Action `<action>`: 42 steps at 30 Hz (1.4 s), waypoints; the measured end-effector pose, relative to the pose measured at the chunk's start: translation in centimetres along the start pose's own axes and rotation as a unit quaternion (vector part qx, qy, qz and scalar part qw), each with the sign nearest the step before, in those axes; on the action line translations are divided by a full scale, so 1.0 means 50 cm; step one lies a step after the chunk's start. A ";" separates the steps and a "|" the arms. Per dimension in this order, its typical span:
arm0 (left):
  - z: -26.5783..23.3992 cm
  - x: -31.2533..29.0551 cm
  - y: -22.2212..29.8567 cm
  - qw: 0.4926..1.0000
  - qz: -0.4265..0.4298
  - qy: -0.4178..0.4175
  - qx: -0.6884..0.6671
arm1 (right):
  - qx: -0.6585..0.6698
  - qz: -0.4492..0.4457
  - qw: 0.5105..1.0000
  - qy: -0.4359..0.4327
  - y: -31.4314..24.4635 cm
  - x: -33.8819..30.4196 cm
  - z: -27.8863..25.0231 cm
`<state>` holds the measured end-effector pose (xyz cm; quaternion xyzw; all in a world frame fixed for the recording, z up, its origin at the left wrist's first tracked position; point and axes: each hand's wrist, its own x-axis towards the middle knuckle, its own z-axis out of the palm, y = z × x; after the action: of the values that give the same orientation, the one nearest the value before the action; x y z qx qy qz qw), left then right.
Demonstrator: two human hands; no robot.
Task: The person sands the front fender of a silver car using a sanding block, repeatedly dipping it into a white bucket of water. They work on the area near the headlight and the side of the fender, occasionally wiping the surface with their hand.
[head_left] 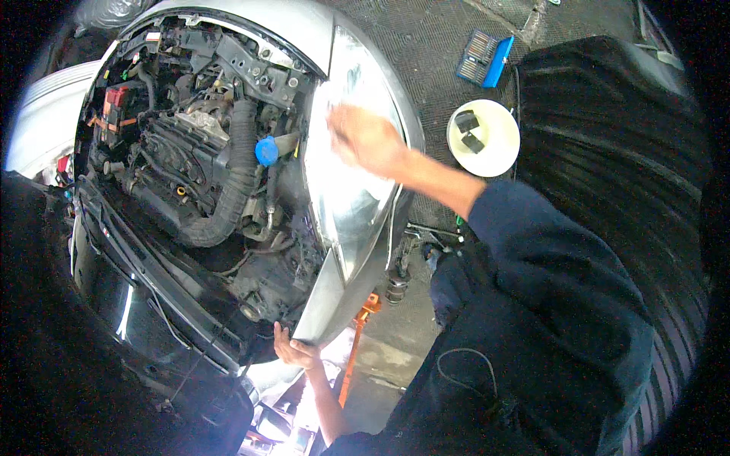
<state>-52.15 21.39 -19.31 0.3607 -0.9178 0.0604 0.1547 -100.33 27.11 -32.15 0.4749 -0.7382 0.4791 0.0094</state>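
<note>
A car with its hood up and engine bay uncovered lies in front of me. My right hand (366, 141) is over the shiny headlight (346, 199) at the front corner. The hand is smeared by motion, so its fingers and anything in them are unclear. My left hand (295, 349) rests on the edge of the silver fender (322, 305), nearer to me. Its fingers are stretched and apart over the rim, with nothing held. The blue cap (267, 150) of a fluid filler stands just left of the headlight, in the engine bay.
A pale round bowl (502, 159) with two dark blocks (466, 121) stands on the floor at right. Beyond it lies an open blue tool case (497, 64). An orange metal bar (351, 357) and a dark cylindrical part (395, 289) are beside the car. Black ribbed sheeting (601, 144) covers the far right.
</note>
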 end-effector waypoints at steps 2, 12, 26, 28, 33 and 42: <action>-0.001 -0.004 0.003 1.000 -0.005 -0.006 -0.004 | 0.007 -0.093 0.996 0.004 0.003 -0.037 0.005; 0.005 0.008 0.019 1.000 -0.014 -0.013 0.006 | -0.026 -0.045 0.996 -0.074 0.153 0.062 -0.024; -0.005 -0.012 0.002 1.000 -0.002 -0.013 0.022 | 0.086 0.071 0.990 -0.089 -0.002 -0.095 -0.003; -0.013 -0.011 -0.002 1.000 0.001 -0.017 0.017 | 0.049 -0.065 0.989 -0.119 -0.053 -0.156 -0.039; 0.001 0.001 0.011 1.000 -0.010 -0.020 0.005 | 0.003 0.129 0.988 -0.085 0.010 -0.034 -0.003; -0.007 0.005 -0.001 1.000 -0.002 -0.023 0.001 | -0.035 -0.042 0.998 -0.006 -0.066 -0.110 -0.003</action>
<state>-52.20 21.31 -18.89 0.3640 -0.9204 0.0521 0.1332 -95.02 30.73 -32.36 0.5076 -0.7340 0.4493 0.0414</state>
